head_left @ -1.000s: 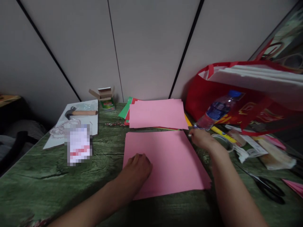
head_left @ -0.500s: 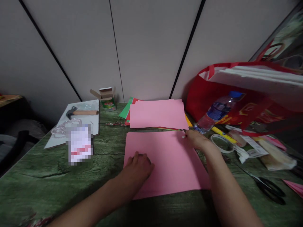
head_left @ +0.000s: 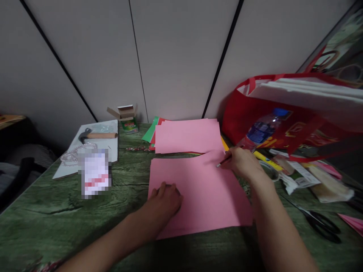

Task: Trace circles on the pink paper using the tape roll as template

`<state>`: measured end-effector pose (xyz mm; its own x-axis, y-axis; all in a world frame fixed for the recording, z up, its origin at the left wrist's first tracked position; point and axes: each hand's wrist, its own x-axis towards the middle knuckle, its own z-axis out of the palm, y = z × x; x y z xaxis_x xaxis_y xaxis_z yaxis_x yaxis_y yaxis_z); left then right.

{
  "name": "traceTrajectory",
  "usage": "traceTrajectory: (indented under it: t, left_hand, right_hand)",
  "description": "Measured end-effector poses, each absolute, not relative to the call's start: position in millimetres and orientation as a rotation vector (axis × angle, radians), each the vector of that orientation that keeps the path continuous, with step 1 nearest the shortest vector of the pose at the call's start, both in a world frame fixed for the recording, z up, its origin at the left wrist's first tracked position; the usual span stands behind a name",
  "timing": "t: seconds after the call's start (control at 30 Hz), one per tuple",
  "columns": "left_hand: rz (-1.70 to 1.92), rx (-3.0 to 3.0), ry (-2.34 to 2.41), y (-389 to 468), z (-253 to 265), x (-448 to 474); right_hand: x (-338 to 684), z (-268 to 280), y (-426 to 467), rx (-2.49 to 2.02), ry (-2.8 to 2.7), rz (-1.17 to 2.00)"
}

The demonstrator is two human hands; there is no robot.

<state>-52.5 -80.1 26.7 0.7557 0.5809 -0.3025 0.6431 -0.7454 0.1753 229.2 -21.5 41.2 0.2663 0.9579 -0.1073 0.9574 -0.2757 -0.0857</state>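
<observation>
Toward the far edge of the surface (head_left: 127, 173), the pink sheet (head_left: 207, 192) now bows up, likely loosening — right hand (head_left: 244, 160) clasps dark stick (head_left: 222, 163), left hand (head_left: 165, 200) unclenched.

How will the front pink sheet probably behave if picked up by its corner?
The front pink sheet will probably bend easily: its far edge curves up near the right hand. It looks thin, so it should be light. With the left hand resting on it, it may buckle rather than lift cleanly.
</observation>
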Motion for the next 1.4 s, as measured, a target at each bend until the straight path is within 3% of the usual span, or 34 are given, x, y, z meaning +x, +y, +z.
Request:
traceTrajectory:
  t: [0.37,0.63,0.97,1.2,1.4]
  left_hand:
    - [-0.443,2.697,1.128,-75,3,-43]
    - [-0.452,2.772,1.218,-78,33,-46]
    - [-0.455,2.681,1.165,-73,29,-50]
    - [-0.367,2.660,1.096,-68,18,-51]
    - [-0.398,2.667,1.127,-67,17,-49]
  right_hand:
    - [223,57,-32,-2.307,-1.825,0.036]
    - [223,65,-29,-2.027,-1.573,-0.101]
    - [226,70,68,-2.062,-1.520,-0.282]
    - [198,48,98,-2.006,-1.842,-0.371]
    - [158,-16,61,-1.610,-2.590,-0.044]
